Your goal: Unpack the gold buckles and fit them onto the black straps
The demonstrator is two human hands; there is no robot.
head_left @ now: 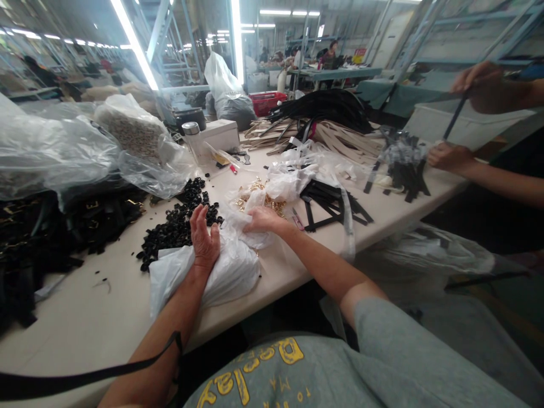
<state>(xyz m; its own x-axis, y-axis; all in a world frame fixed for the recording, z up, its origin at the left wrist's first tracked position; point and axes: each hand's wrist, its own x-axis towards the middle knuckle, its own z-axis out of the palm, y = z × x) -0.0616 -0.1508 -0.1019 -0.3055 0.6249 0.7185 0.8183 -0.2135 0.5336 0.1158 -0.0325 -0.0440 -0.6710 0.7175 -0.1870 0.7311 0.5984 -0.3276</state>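
Your left hand, fingers spread, flattens the white bag on the bench; your right hand fingers pinch its mouth. Gold fittings just behind it appear unsorted, black rings heaped left

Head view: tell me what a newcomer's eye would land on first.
At centre, the left hand lies open on a crumpled white plastic bag, the right hand at its mouth beside gold metal pieces. Just left sits a heap of black rings; far right, a co-worker's hands handle black strips.
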